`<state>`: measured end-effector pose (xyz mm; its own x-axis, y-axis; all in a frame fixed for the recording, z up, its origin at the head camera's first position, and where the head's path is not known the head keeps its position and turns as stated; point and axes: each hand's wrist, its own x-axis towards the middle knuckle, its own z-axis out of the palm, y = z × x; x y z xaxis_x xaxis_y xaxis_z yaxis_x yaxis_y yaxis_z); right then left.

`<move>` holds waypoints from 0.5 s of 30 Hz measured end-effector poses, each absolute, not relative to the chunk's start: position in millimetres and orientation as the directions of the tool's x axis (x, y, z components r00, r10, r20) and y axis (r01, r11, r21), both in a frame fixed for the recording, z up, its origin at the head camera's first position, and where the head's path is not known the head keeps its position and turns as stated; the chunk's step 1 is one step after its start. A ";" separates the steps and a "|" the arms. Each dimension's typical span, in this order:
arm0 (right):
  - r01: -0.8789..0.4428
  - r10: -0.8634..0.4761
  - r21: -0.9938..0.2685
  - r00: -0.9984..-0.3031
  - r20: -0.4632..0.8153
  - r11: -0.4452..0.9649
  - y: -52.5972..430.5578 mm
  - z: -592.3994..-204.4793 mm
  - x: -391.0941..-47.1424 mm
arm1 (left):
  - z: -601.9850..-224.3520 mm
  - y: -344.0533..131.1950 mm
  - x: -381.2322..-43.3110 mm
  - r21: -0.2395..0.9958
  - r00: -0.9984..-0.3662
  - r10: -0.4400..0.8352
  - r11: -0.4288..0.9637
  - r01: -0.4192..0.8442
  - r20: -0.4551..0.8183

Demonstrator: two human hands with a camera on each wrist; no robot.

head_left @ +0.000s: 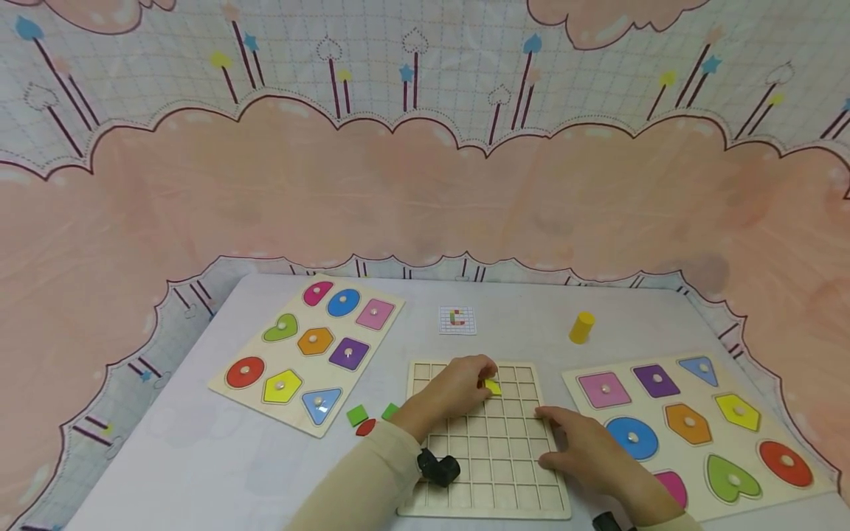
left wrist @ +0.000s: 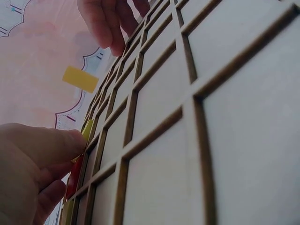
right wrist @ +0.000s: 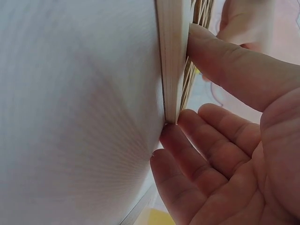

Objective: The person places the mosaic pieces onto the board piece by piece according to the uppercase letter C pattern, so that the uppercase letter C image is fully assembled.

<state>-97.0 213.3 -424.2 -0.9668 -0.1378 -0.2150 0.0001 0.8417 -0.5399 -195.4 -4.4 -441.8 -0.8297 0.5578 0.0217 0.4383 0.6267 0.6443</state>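
Note:
A wooden grid board (head_left: 491,457) lies at the table's near middle. My left hand (head_left: 487,381) hovers over its upper rows and pinches a small yellow tile (head_left: 493,386) between thumb and fingers. In the left wrist view the yellow tile (left wrist: 87,133) sits at my thumb tip against the grid board (left wrist: 187,117), with a red piece (left wrist: 74,180) just below it. My right hand (head_left: 550,436) rests on the board's right edge with fingers fairly straight. In the right wrist view the thumb (right wrist: 225,65) lies over the board's top and the fingers (right wrist: 197,140) touch its side edge (right wrist: 171,61).
Two shape-peg puzzle boards flank the grid, one at the left (head_left: 226,391) and one at the right (head_left: 823,483). A small pattern card (head_left: 457,321) and a yellow cylinder (head_left: 582,327) stand behind. Two green tiles (head_left: 356,415) and a red piece (head_left: 366,428) lie left of the grid.

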 end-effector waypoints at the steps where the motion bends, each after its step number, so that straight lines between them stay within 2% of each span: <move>1: 0.002 -0.137 -0.539 -0.966 -0.217 0.842 213.2 -424.3 -97.0 | -442.0 -4.3 -195.4 0.644 -0.830 0.558 0.627 0.439 0.022; 15: -0.017 -0.145 -0.541 -0.970 -0.196 0.841 212.8 -424.3 -96.2 | -444.7 -3.8 -194.8 0.639 -0.826 0.563 0.623 0.451 0.033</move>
